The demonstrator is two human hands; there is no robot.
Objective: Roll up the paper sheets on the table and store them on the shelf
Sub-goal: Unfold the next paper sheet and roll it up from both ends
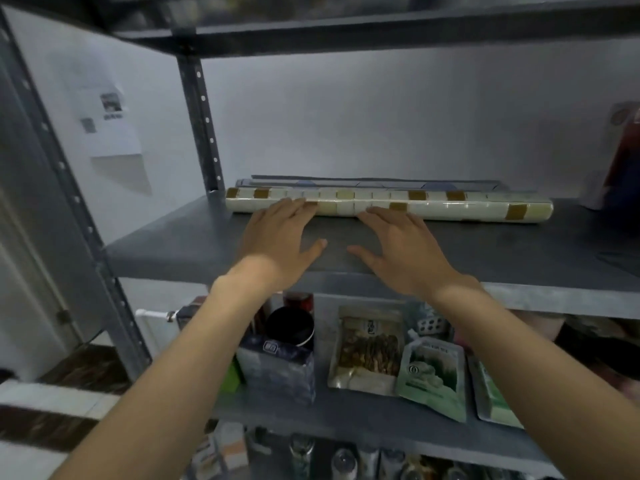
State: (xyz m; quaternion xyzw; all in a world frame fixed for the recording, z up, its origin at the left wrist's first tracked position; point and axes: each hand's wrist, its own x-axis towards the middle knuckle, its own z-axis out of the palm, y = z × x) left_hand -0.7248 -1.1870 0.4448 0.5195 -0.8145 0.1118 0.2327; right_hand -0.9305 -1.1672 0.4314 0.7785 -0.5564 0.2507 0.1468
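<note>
A long roll of cream paper with brown and tan squares (450,206) lies lengthwise on the grey metal shelf (502,251), close to the back wall. Behind it lies a second roll of bluish-grey paper (381,183), mostly hidden. My left hand (277,237) is flat on the shelf with straight fingers, and its fingertips touch the front of the cream roll near its left part. My right hand (398,247) lies flat too, fingers spread, with the fingertips at the roll's middle. Neither hand holds anything.
A red and white box (620,154) stands at the shelf's right end. The shelf below holds a dark carton (277,368), a black-lidded jar (291,327) and food pouches (370,348). A perforated upright post (204,126) stands at the back left. A paper notice (110,123) hangs on the left wall.
</note>
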